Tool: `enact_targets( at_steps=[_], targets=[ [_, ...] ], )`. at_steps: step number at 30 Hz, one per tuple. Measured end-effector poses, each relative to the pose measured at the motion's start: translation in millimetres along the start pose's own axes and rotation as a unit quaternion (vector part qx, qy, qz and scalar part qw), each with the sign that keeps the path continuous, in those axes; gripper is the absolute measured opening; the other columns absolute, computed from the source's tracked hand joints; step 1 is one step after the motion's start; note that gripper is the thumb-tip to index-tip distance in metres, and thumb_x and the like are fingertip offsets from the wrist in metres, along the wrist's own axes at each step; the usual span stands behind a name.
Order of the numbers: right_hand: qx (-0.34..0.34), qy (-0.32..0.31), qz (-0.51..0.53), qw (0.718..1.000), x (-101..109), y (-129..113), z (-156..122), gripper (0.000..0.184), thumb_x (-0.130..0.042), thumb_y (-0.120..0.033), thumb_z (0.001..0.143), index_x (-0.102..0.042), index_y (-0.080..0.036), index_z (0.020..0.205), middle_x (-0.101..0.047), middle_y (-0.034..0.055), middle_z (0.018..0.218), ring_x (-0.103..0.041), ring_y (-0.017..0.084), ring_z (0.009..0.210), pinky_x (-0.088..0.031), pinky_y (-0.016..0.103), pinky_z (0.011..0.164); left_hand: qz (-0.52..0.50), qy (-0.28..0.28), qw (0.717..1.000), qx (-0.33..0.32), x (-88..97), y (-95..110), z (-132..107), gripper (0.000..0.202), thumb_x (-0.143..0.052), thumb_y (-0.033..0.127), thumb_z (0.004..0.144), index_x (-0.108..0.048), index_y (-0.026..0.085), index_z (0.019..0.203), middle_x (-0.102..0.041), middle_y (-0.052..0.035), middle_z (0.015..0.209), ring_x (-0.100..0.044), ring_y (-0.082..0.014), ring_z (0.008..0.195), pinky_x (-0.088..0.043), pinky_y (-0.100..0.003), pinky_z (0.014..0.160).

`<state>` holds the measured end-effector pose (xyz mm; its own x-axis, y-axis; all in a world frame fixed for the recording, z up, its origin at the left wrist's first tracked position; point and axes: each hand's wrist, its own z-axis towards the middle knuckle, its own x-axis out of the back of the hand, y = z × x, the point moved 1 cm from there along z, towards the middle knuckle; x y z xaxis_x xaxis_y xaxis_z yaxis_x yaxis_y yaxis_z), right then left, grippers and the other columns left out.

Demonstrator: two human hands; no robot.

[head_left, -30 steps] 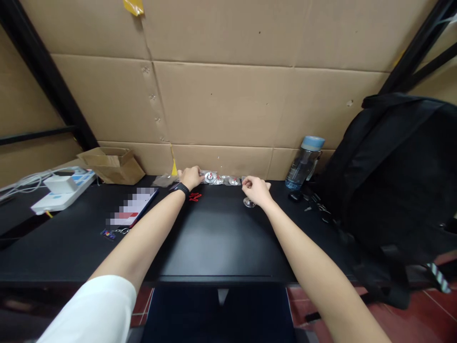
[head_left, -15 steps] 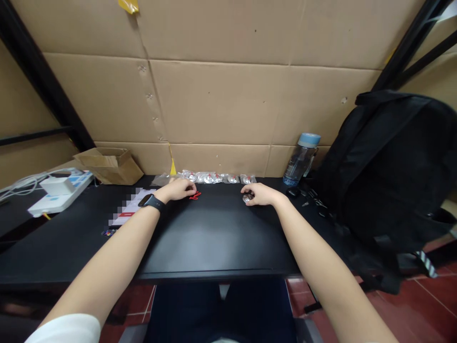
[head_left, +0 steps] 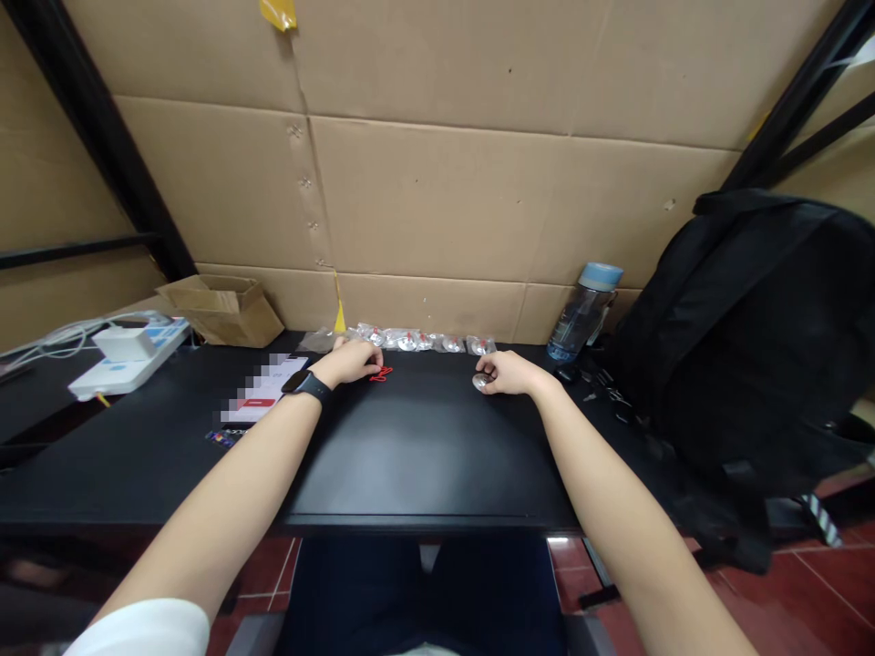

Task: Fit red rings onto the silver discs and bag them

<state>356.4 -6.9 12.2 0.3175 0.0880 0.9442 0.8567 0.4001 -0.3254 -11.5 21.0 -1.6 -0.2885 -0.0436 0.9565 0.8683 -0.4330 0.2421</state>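
Observation:
My left hand (head_left: 353, 362), with a dark smartwatch (head_left: 307, 384) on its wrist, rests at the back of the black desk, fingers closed on one end of a red cord (head_left: 381, 374). The loops of the cord lie on the desk beside the fingertips. To the right, my right hand (head_left: 512, 374) pinches the edge of a small shiny round disc (head_left: 481, 383) at the desk surface; the fingers hide part of it. Behind both hands runs a row of clear plastic packets (head_left: 408, 341), each with a silvery round piece and some red in it.
A blue-lidded bottle (head_left: 585, 312), keys (head_left: 593, 388) and a black backpack (head_left: 758, 355) stand or lie on the right. To the left are a phone (head_left: 263, 392), an open brown paper bag (head_left: 236, 319) and a white power strip (head_left: 133, 364). Cardboard (head_left: 437, 200) walls the back.
The view has shifted slightly, so everything sits a little further right. The disc at my right fingertips now shows more of its face. My left hand stays at the red cord.

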Motion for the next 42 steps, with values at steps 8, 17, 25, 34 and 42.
enact_targets(
  at_steps=[8, 17, 25, 34, 42],
  targets=[
    [0.012, 0.010, 0.019, 1.000, 1.9, 0.6, -0.4, 0.035, -0.079, -0.018, 0.061, -0.076, -0.023, 0.095, -0.074, 0.0009, 0.086, -0.067, 0.018, 0.073, -0.051, 0.026, 0.071, -0.013, 0.047, 0.999, -0.013, 8.2, -1.6, -2.7, 0.011, -0.064, 0.034, 0.083, -0.071, 0.026, 0.081, -0.075, -0.0015, 0.087, -0.068, -0.0239, 0.091, -0.040, -0.038, 0.097],
    [0.090, 0.043, 0.172, 0.980, 3.1, -30.7, -5.0, 0.036, -0.073, -0.022, 0.069, -0.072, -0.021, 0.105, -0.074, 0.0030, 0.098, -0.068, 0.016, 0.079, -0.053, 0.025, 0.069, -0.203, 0.109, 0.969, -0.091, 18.6, 57.6, -14.8, 0.025, -0.068, 0.046, 0.083, -0.073, 0.022, 0.080, -0.077, -0.0037, 0.092, -0.069, -0.0220, 0.091, -0.050, -0.034, 0.094],
    [0.149, 0.148, 0.313, 0.926, -13.7, -71.1, -4.6, 0.047, -0.077, -0.031, 0.072, -0.064, -0.025, 0.117, -0.071, 0.0052, 0.116, -0.070, 0.020, 0.093, -0.054, 0.028, 0.071, -0.264, 0.152, 0.948, -0.092, 8.1, 82.4, -15.0, 0.027, -0.076, 0.039, 0.081, -0.078, 0.023, 0.103, -0.078, -0.0035, 0.095, -0.070, -0.0253, 0.101, -0.049, -0.039, 0.101],
    [0.148, 0.183, 0.413, 0.880, -28.2, -83.0, -2.1, 0.047, -0.079, -0.033, 0.072, -0.059, -0.025, 0.114, -0.068, 0.0070, 0.119, -0.072, 0.020, 0.096, -0.057, 0.028, 0.071, -0.232, 0.217, 0.943, -0.098, 4.5, 90.3, -15.9, 0.015, -0.072, 0.037, 0.086, -0.078, 0.024, 0.089, -0.068, -0.0052, 0.108, -0.065, -0.0238, 0.107, -0.048, -0.039, 0.104],
    [0.159, 0.192, 0.420, 0.873, -32.8, -89.2, -3.3, 0.045, -0.078, -0.034, 0.074, -0.058, -0.025, 0.113, -0.067, 0.0066, 0.122, -0.072, 0.022, 0.102, -0.057, 0.028, 0.074, -0.199, 0.259, 0.937, -0.122, -5.4, 101.1, -15.8, 0.008, -0.071, 0.031, 0.088, -0.077, 0.026, 0.088, -0.060, -0.0050, 0.114, -0.056, -0.0248, 0.116, -0.039, -0.045, 0.112]
  ],
)
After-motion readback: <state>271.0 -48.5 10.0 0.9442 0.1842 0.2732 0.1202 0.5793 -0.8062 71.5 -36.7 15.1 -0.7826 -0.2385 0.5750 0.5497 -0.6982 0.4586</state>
